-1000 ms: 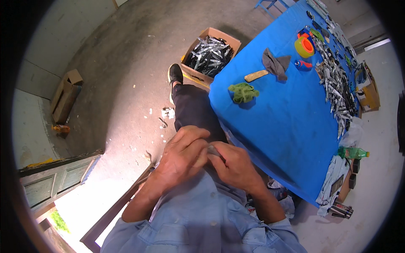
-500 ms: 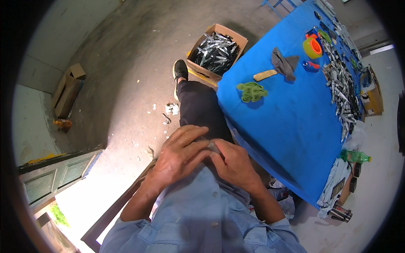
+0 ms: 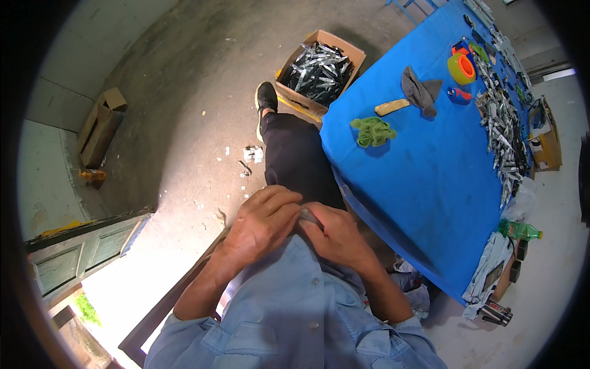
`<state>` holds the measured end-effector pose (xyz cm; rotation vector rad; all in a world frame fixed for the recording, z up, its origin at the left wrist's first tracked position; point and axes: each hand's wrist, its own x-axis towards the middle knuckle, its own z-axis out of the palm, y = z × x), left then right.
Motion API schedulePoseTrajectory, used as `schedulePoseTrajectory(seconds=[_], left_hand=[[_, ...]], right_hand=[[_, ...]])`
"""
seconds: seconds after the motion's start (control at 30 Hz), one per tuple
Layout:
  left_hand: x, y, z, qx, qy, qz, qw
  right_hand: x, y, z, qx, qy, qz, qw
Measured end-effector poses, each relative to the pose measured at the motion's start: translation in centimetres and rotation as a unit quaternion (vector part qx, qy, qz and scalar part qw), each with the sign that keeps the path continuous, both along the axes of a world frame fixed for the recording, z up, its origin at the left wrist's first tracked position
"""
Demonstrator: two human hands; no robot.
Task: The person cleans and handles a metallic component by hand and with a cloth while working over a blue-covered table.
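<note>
Both hands are together over my lap, at the top of my light blue shirt (image 3: 289, 320). My left hand (image 3: 267, 221) has its fingers curled over and pressed to those of my right; what they hold is hidden. My right hand (image 3: 332, 227) pinches a small pale greyish thing (image 3: 308, 214), too small and covered to make out. My dark-trousered leg (image 3: 292, 147) stretches forward beside the blue-covered table (image 3: 418, 178).
On the table lie a green cloth (image 3: 372, 131), grey rag (image 3: 419, 92), tape rolls (image 3: 461, 69) and many silvery strips (image 3: 501, 135). A box of strips (image 3: 319, 71) stands by my foot, an empty-looking carton (image 3: 98, 126) by the wall, an open door (image 3: 86, 252) at lower left.
The table, box and leg have shifted a little right and upward in the view. My hands stay together, with slight movement of the left fingers.
</note>
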<state>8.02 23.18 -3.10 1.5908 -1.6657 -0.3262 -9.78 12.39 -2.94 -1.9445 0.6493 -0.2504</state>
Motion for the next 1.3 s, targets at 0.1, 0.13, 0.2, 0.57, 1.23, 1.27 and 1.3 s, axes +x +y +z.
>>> schedulePoseTrajectory(seconds=[0.1,0.13,0.2,0.57,1.23,1.27,1.3], left_hand=[[0.1,0.0,-0.5,-0.002,-0.005,-0.007,1.0],[0.0,0.1,-0.8,-0.002,-0.003,-0.009,1.0],[-0.1,0.1,-1.4,-0.001,0.0,-0.013,1.0],[-0.5,0.0,-2.9,-0.003,0.007,-0.014,1.0],[7.3,1.9,-4.0,0.087,0.107,0.309,0.941],[7.7,2.7,-4.9,0.099,0.103,0.325,0.935],[8.0,3.2,-5.5,0.11,0.1,0.339,0.929]], right_hand=[[0.2,0.0,-0.4,-0.005,0.004,0.009,1.0],[0.2,0.0,-0.6,-0.008,0.006,0.014,1.0],[0.1,0.0,-1.1,-0.022,0.004,0.018,1.0],[-0.3,-0.3,-2.6,-0.093,-0.002,0.032,0.995],[-1.2,-0.1,-1.5,-0.008,-0.063,-0.038,0.997],[-1.3,-0.1,-1.4,0.01,-0.061,-0.041,0.997],[-1.5,-0.1,-1.2,0.027,-0.059,-0.044,0.997]])
